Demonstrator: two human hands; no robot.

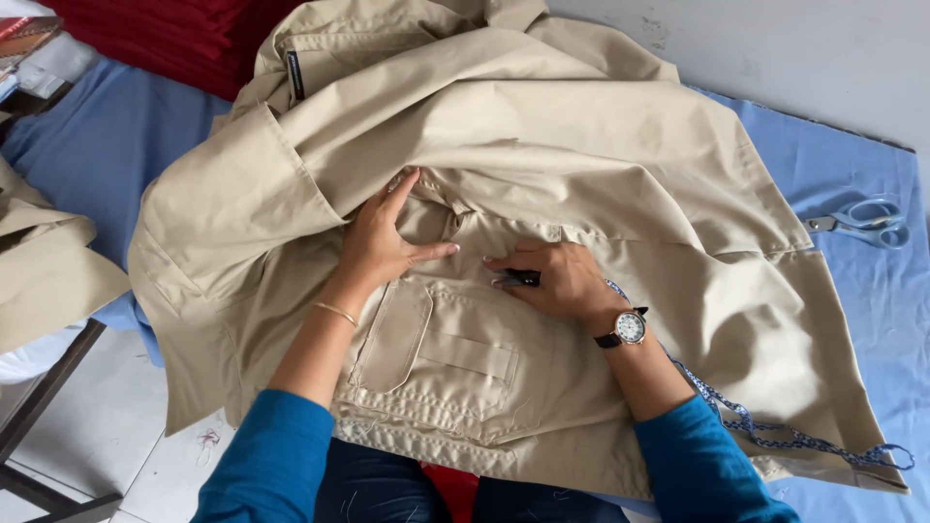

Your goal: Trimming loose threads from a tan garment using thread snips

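Observation:
A beige garment (542, 145) with a flapped pocket (436, 358) lies spread over a blue-covered table (852, 291). My left hand (383, 237) presses flat on the cloth just above the pocket, fingers apart, thumb pointing right. Close beside it, my right hand (552, 281) rests on the fabric and pinches a small dark tool (518, 279), its index finger stretched toward the left thumb. The right wrist wears a watch (628, 327), the left a thin bracelet.
Light blue scissors (867, 221) lie on the blue cloth at the right. A blue patterned cord (775, 431) trails from under the garment near my right arm. Red fabric (174, 39) is piled at the back left, and more beige cloth (44, 261) hangs at the left.

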